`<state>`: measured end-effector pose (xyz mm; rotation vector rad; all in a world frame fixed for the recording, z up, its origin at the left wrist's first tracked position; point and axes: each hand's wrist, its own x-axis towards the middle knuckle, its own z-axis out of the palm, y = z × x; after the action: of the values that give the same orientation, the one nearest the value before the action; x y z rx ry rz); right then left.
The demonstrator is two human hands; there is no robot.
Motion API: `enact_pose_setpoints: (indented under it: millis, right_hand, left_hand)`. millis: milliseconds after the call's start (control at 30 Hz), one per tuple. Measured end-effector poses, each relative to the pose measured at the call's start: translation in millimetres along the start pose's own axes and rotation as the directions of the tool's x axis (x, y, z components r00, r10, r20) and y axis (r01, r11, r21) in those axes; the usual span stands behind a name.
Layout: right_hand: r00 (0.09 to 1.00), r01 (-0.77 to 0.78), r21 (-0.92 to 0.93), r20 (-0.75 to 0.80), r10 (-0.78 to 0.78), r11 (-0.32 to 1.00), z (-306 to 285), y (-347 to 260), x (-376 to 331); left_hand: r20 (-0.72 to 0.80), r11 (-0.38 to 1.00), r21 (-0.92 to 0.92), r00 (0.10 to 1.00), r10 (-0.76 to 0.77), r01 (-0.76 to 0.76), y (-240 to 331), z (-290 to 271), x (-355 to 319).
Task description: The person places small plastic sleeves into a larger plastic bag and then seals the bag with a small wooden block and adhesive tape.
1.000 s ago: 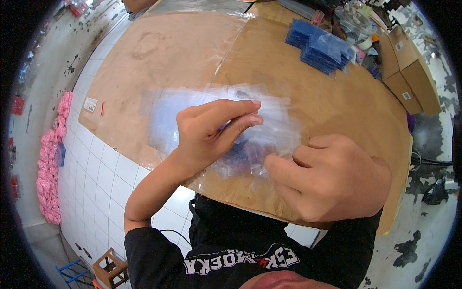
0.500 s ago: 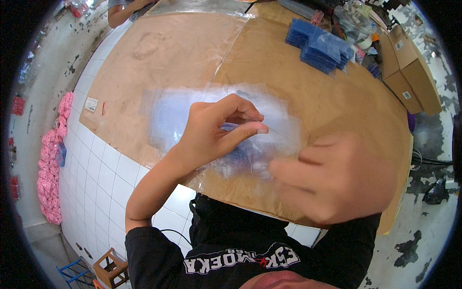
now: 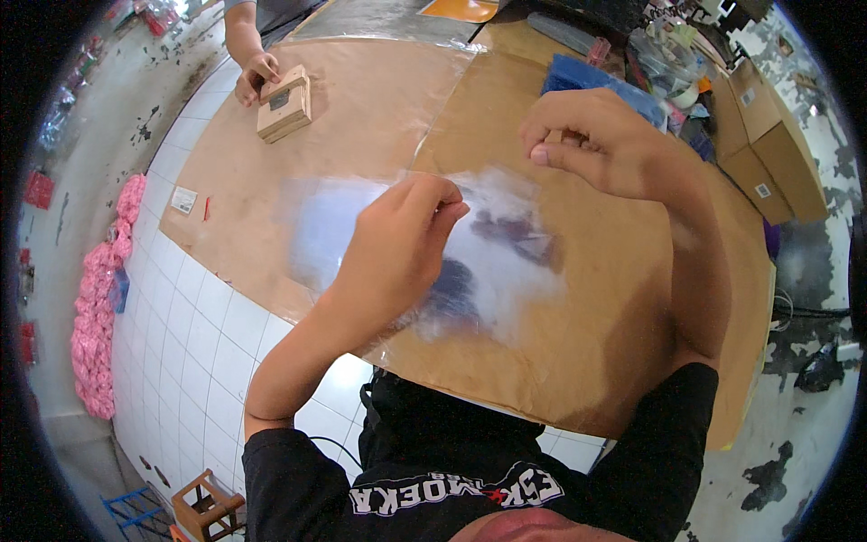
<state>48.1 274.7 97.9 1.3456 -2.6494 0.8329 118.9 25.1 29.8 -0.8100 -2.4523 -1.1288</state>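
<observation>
Over a spread pile of clear plastic sheets (image 3: 325, 221) near the middle of the table, my left hand (image 3: 397, 244) is closed in a pinch. Anything between its thumb and fingertips is too thin or hidden to make out. The sheets look blurred, with dark patches showing through on their right part. My right hand (image 3: 605, 149) is raised at the right, fingers curled toward the thumb. What it holds, if anything, I cannot make out. Just beyond it, partly covered by the hand, lies a stack of blue plastic pieces (image 3: 587, 77).
At the far left a co-worker's hand (image 3: 257, 77) touches a wooden block (image 3: 287, 113) with a dark inset. Cardboard boxes (image 3: 759, 154) and clear plastic bags (image 3: 668, 54) crowd the right. A white label (image 3: 183, 200) lies by the brown-covered table's left edge.
My right hand has moved up and away, from low right of the sheets toward the blue stack. My left pinch has tightened. A co-worker's hand and the wooden block have come into view.
</observation>
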Motion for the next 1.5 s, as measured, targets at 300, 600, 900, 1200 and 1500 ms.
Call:
enact_pose_setpoints:
  millis: [300, 600, 900, 1200, 1500]
  right_hand:
    - [0.999, 0.051, 0.122, -0.002, -0.051, 0.991, 24.9, -29.5, 20.5]
    - [0.942, -0.335, 0.479, 0.143, 0.304, 0.812, 42.3, -17.8, 49.6]
    - [0.852, -0.490, 0.672, 0.234, 0.468, 0.555, 73.6, 26.3, 109.5]
    - [0.725, -0.592, 0.723, 0.284, 0.628, 0.357, 108.8, 67.7, 150.9]
    - [0.694, -0.600, 0.748, 0.312, 0.649, 0.282, 112.2, 83.8, 166.1]
  left_hand:
    - [-0.106, 0.984, -0.163, 0.993, 0.058, -0.075, 0.1, -28.0, 34.7]
    - [-0.134, 0.832, -0.511, 0.936, -0.325, 0.216, -29.4, -58.7, 16.9]
    - [-0.135, 0.733, -0.520, 0.805, -0.578, 0.439, -95.0, -96.0, 5.8]
    - [0.137, 0.506, -0.487, 0.635, -0.761, 0.712, -148.2, -103.9, 23.8]
    - [0.198, 0.443, -0.535, 0.616, -0.763, 0.720, -171.7, -104.9, 36.3]
